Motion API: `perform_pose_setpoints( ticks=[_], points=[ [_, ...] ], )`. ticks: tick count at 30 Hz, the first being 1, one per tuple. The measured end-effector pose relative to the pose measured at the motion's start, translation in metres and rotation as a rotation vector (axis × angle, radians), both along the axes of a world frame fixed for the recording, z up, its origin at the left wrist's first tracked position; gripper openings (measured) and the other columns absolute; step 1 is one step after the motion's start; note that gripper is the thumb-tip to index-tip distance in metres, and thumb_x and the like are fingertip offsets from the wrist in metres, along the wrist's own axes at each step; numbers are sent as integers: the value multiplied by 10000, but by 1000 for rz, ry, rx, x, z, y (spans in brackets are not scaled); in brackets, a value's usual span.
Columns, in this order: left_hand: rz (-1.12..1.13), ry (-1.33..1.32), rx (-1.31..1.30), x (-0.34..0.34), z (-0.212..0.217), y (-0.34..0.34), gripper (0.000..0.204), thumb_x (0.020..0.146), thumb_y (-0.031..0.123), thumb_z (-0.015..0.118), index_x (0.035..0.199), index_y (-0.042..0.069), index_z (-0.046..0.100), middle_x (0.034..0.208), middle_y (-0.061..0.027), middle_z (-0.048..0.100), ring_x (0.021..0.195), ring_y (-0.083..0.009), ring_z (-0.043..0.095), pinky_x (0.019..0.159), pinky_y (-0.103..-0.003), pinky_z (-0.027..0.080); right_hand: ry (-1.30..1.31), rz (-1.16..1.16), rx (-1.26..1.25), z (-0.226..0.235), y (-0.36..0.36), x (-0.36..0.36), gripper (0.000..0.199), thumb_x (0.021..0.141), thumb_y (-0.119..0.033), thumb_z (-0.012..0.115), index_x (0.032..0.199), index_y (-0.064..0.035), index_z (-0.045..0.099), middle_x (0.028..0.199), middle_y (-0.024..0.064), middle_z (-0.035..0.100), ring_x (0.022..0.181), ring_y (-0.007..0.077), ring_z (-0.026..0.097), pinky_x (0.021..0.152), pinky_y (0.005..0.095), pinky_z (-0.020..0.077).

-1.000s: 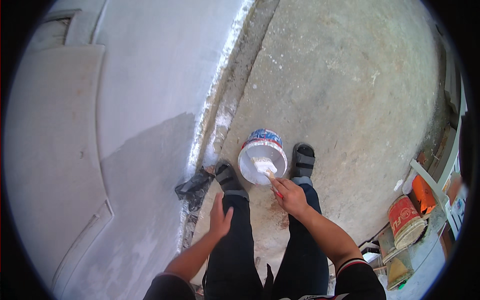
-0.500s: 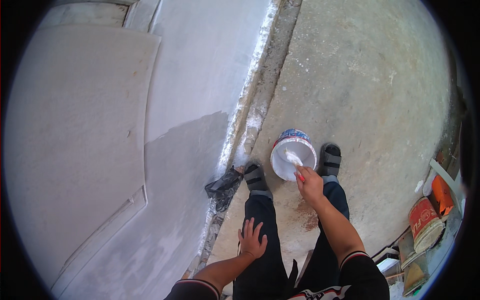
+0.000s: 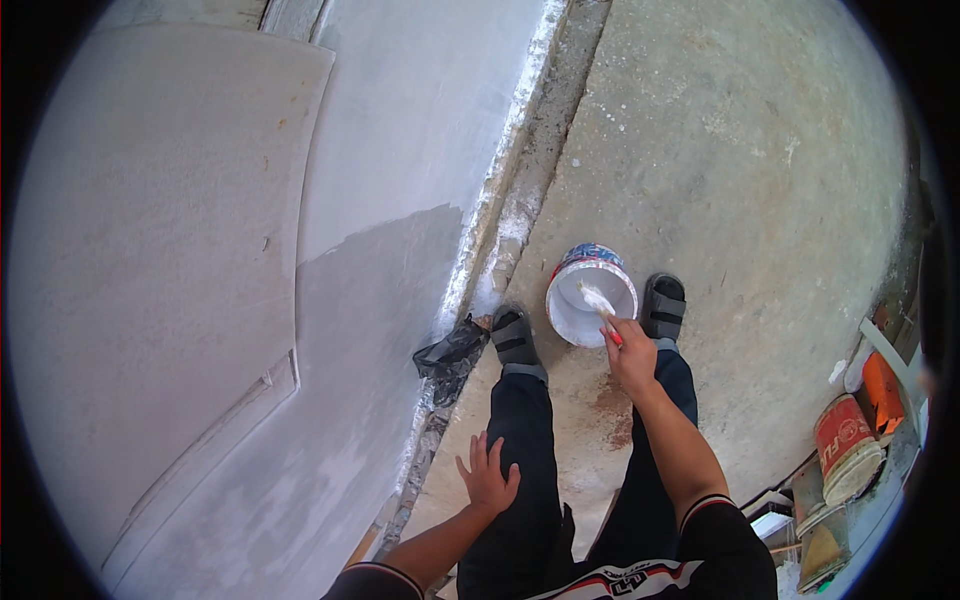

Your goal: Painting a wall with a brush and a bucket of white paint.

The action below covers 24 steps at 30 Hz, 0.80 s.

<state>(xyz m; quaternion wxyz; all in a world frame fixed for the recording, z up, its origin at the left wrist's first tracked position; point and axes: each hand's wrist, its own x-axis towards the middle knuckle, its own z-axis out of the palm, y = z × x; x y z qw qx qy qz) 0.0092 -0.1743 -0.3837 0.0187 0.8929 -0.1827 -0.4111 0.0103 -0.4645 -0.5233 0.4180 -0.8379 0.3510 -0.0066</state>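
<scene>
My right hand (image 3: 629, 352) is closed around the red handle of a paintbrush (image 3: 597, 300), whose bristles are coated in white. The brush head slants over the mouth of a round bucket (image 3: 552, 304), white inside with a blue and red outside, standing on the floor between my feet. How far the bristles reach into it, I cannot tell. My left hand (image 3: 488, 478) is open with fingers spread, beside my left thigh, holding nothing. To the left rises a wall (image 3: 400, 120), pale in its upper part and darker grey and damp-looking lower down.
A crumpled black plastic bag (image 3: 452, 352) lies at the wall's foot by my left sandal (image 3: 514, 338). A large flat panel (image 3: 170, 220) covers the wall's left. At the right stand a red and cream bucket (image 3: 848, 450) and an orange object (image 3: 883, 392) among clutter.
The paintbrush and my right hand have shifted slightly to the right over the bucket. My left hand has moved slightly left, off my thigh. The view has shifted a little.
</scene>
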Motion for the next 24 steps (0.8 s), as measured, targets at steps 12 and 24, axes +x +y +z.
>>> perform_pose_setpoints(
  ticks=[12, 24],
  points=[
    [6, 115, 159, 4, -21, -14, 570, 840, 343, 478, 1362, 169, 326, 1457, -139, 210, 1371, -336, 136, 1011, -654, 121, -63, -191, 183, -18, 13, -1, 177, 794, -114, 659, 953, -48, 617, 821, 123, 574, 662, 300, 576, 599, 358, 468],
    [-25, 136, 97, 3, -22, -12, 506, 843, 304, 478, 1331, 207, 386, 1453, -96, 243, 1368, -317, 155, 1023, -634, 124, -253, -69, -63, -5, 8, 0, 177, 763, -114, 678, 910, -46, 607, 842, 115, 587, 697, 297, 599, 600, 346, 472]
  ],
)
